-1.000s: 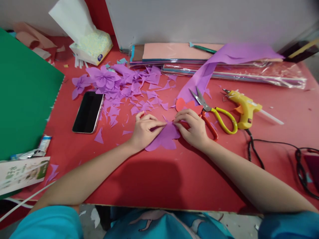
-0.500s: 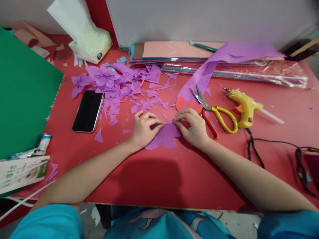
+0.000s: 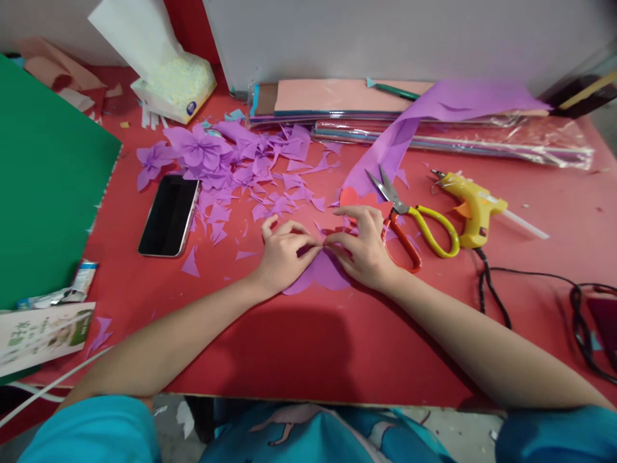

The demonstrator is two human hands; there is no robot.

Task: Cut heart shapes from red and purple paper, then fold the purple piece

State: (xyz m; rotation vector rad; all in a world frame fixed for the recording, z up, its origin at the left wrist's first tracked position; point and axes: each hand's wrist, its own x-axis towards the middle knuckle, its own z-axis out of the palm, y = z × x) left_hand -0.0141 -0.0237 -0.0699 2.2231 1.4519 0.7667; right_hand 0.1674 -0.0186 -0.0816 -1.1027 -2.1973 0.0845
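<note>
A purple paper flower cutout (image 3: pixel 328 275) is pinched between both hands just above the red table (image 3: pixel 289 347). My left hand (image 3: pixel 285 257) grips its upper edge with thumb and forefinger. Opposite, my right hand (image 3: pixel 364 251) pinches the paper so close that the fingertips of both hands nearly meet. The lower petals show beneath the fingers; the rest is hidden. Just behind my right hand lies a red paper cutout (image 3: pixel 354 200). Scissors (image 3: pixel 409 212) with one yellow and one red handle rest open to the right.
Purple paper flowers (image 3: pixel 200 151) and scraps (image 3: pixel 284 193) spread at back left, beside a phone (image 3: pixel 168 215) and tissue box (image 3: pixel 176 87). A yellow glue gun (image 3: pixel 475 209) with a black cord (image 3: pixel 489 289) lies right. Purple paper (image 3: pixel 385 151) drapes over wrapped paper packs (image 3: pixel 347 96).
My right hand has moved left and slightly down, bringing its fingertips close to my left hand's. The flower cutout is now more covered by the fingers.
</note>
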